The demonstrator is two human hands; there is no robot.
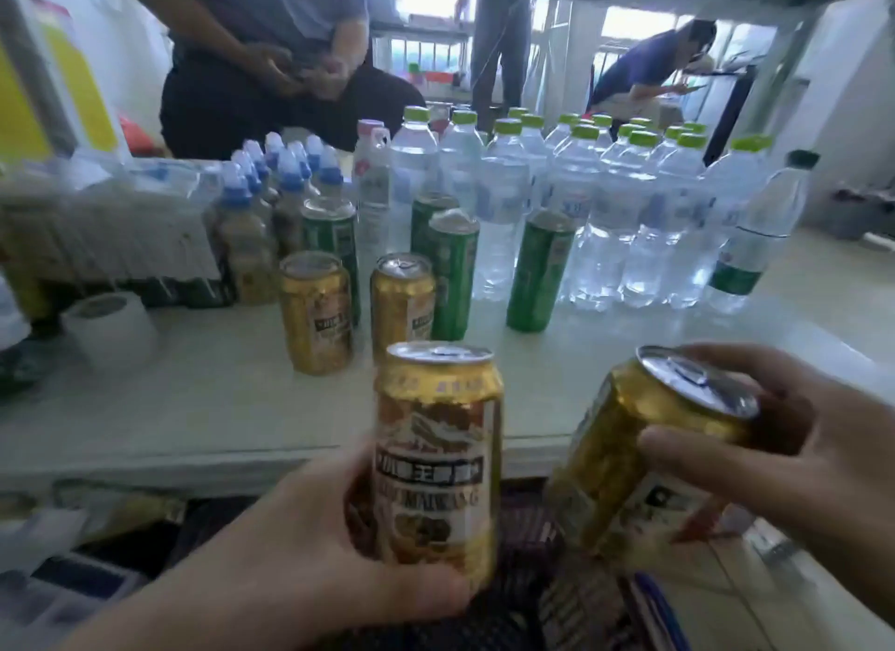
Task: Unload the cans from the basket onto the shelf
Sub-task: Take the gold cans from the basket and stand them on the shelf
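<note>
The left hand (310,548) grips an upright gold can (438,461), fingers hidden behind it and thumb curled under its base. The right hand (794,461) holds a second gold can (644,452) tilted to the left, thumb across its side and fingers wrapped past the rim. Both cans hang just in front of the pale shelf (232,408), above a dark basket (547,597) that is blurred and mostly covered. On the shelf stand two gold cans (317,311), four green cans (540,275) and rows of water bottles (610,204), the far ones overlapping.
</note>
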